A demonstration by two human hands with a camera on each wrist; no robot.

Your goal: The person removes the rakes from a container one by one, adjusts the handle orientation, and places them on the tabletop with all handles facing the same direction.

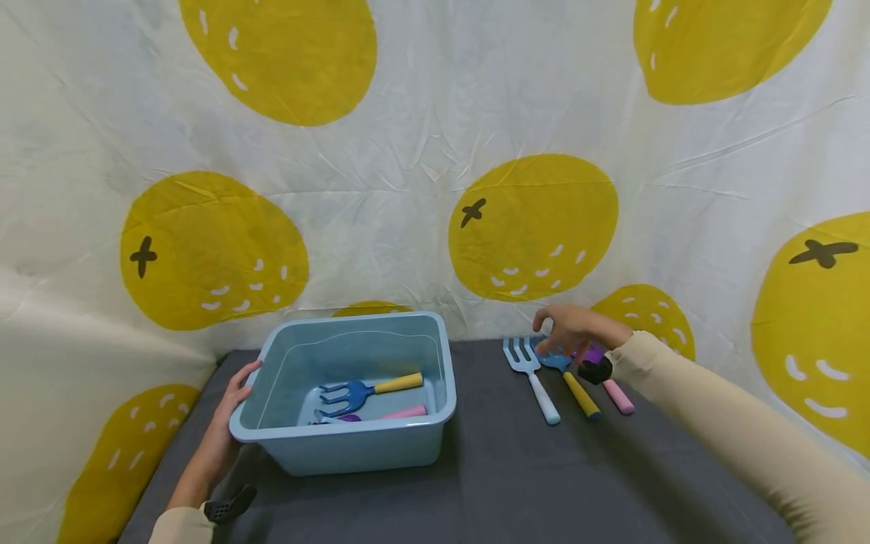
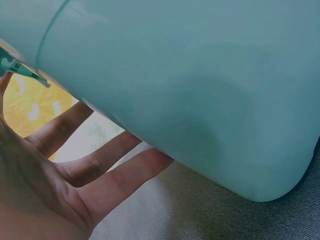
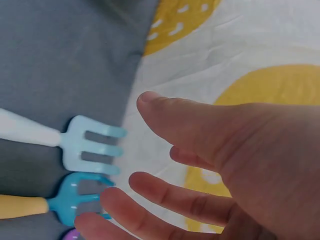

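Note:
A light blue plastic tub (image 1: 347, 453) stands on the dark cloth. At its left side my left hand (image 1: 227, 404) touches the rim; in the left wrist view fairly straight fingers (image 2: 120, 182) rest against the outer wall. Inside lie a blue garden rake with a yellow handle (image 1: 356, 393), a pink handle (image 1: 405, 412) and partly hidden purple and light blue tools. My right hand (image 1: 574, 326) hovers, fingers loosely bent and holding nothing, above a light blue garden fork (image 1: 533, 378), a blue rake with a yellow handle (image 1: 578, 391) and a purple tool with a pink handle (image 1: 618, 397).
A dark grey cloth (image 1: 516, 483) covers the table. Behind it hangs a pale curtain (image 1: 408, 227) printed with yellow fruit, meeting the table's back edge close to the tool heads. The tub's raised walls surround the tools inside.

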